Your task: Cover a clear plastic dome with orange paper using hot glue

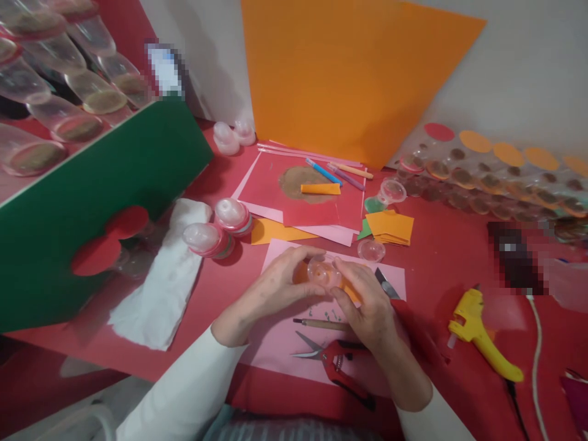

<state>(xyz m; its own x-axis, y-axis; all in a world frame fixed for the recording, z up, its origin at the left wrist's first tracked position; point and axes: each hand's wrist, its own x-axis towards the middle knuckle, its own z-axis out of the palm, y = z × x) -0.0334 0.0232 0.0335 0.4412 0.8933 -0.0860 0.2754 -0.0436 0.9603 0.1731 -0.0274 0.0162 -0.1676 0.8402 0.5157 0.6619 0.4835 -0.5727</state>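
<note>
Between my two hands is a small clear plastic cup, its round end facing up. My left hand grips it from the left with fingers and thumb curved round its side. From the right, my right hand closes on the same cup. Orange paper lies beneath them on a pink sheet. Close below my hands are a thin wooden-handled tool and red-handled pruning shears with open blades. A cutter blade shows beside my right hand.
A yellow glue gun lies at right with its cord. Clear cups with pink rims and a folded white cloth are at left, before a green board. Pens and orange paper pieces lie behind.
</note>
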